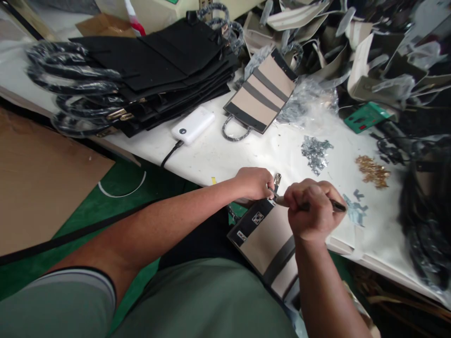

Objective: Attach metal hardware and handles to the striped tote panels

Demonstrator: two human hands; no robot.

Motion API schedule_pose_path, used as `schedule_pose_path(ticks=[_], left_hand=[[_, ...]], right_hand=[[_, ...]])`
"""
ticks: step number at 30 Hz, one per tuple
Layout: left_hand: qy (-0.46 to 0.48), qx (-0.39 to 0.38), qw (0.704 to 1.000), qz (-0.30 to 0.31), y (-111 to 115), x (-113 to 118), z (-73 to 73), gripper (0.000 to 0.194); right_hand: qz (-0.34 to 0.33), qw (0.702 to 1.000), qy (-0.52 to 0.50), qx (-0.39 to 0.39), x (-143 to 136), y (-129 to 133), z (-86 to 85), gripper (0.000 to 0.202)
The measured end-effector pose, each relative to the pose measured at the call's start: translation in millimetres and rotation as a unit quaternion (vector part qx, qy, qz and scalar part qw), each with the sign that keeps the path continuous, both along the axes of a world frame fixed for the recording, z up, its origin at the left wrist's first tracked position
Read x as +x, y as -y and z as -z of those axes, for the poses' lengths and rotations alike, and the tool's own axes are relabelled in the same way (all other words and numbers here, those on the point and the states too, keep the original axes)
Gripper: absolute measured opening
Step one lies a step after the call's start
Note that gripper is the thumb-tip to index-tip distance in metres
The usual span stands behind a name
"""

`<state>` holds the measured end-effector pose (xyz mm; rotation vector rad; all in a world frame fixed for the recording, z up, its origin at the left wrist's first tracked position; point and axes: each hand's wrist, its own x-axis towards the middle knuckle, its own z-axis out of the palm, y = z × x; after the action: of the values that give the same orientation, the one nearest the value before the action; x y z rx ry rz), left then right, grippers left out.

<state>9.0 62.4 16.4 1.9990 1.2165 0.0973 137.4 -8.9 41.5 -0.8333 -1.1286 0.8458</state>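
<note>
Black-edged bag [269, 241] and tool [338, 205] in closed hands [254, 183] [313, 211]

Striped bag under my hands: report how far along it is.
Looks done: the square plate and label sit on the bag's black band. In hand: the right hand grips a tool, working beside the left hand at the band's far end. Left, probably: finishing around the metal-tipped strap there. Whether the loose silver pieces or gold pieces are needed, I cannot tell.
</note>
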Motion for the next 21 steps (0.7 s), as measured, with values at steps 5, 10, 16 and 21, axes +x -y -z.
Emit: schedule_pose_path(ticks=[5, 10, 16, 21], left_hand=[[-0.007, 0.005, 1.000, 0.000, 0.7, -0.2, -2.5, 0.018], [-0.002, -0.012, 1.000, 0.005, -0.2, -2.4, -7.3, 0.017], [-0.007, -0.021, 1.000, 0.011, -4.2, -0.7, -4.4, 0.018], [0.010, -0.020, 1.000, 0.012, -4.8, -1.2, -3.5, 0.014]], right_hand=[[-0.015, 0.996, 0.074, -0.047, -5.4, -9.6, -0.7, 0.039], [-0.013, 0.995, 0.082, -0.059, -2.1, -4.9, 10.9, 0.040], [0.002, 0.996, 0.086, -0.019, 0.1, 7.5, 15.7, 0.037], [0.001, 0.999, -0.002, 0.032, 3.5, 5.8, -8.0, 0.034]])
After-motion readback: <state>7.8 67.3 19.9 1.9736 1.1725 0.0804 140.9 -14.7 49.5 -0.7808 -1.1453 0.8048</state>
